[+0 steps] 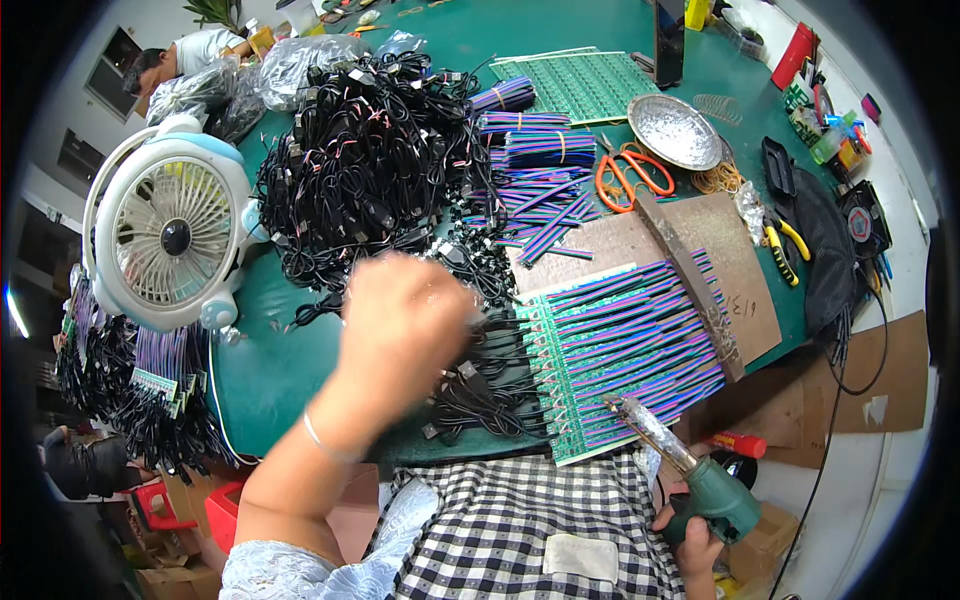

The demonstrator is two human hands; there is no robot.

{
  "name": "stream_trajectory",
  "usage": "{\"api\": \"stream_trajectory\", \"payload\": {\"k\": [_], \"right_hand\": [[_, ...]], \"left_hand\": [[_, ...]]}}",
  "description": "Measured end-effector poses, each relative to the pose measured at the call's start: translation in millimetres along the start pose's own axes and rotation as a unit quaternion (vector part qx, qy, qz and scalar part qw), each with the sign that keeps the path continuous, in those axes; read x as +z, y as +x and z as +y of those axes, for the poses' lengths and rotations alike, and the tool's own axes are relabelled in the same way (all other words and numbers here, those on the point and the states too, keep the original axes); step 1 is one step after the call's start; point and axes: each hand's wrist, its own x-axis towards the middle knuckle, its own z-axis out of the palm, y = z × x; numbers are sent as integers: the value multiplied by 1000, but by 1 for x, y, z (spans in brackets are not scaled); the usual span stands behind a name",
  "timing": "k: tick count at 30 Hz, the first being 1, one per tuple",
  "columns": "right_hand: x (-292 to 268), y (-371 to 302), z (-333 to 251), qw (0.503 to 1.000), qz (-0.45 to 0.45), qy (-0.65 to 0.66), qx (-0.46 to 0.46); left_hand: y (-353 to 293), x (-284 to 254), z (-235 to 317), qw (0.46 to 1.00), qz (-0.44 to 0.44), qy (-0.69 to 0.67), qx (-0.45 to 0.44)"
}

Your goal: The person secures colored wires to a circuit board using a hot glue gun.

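Observation:
Blurred by motion, my left hand (405, 310) is over the near edge of a heap of black USB cables (370, 160). Its fingers curl under, fist-like; whatever they hold is hidden. At the lower right my right hand (692, 545) grips a soldering iron (722, 500) by its green handle. The iron's tip is over the lower edge of a green circuit board panel (567, 440). Rows of striped ribbon wires (630, 350) lie across this panel, and black cables (485, 395) run off its left side. A rusty metal bar (690, 285) presses the wires' right ends onto a brown board (745, 250).
A white fan (175, 235) stands at the left. Beyond the panel are wire bundles (545, 148), orange-handled scissors (632, 180), a round metal dish (675, 132) and more green panels (575, 85). Yellow-handled pliers (785, 250) lie at the right. Another person (190, 60) sits at the far left.

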Motion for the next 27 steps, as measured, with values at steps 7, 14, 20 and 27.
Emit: {"api": "stream_trajectory", "payload": {"k": [7,14,20,27], "right_hand": [[7,2,2,1000,12,13,-11],[19,6,-13,1000,-10,3,-2],[21,10,-21,998,-1,43,53],[27,12,-19,997,-1,69,30]], "left_hand": [[6,22,-64,986,-20,115,-122],[0,-4,-82,974,-13,-64,-217],[4,-53,-84,787,181,-505,-305],[-35,-10,-33,677,-40,-712,-181]]}}
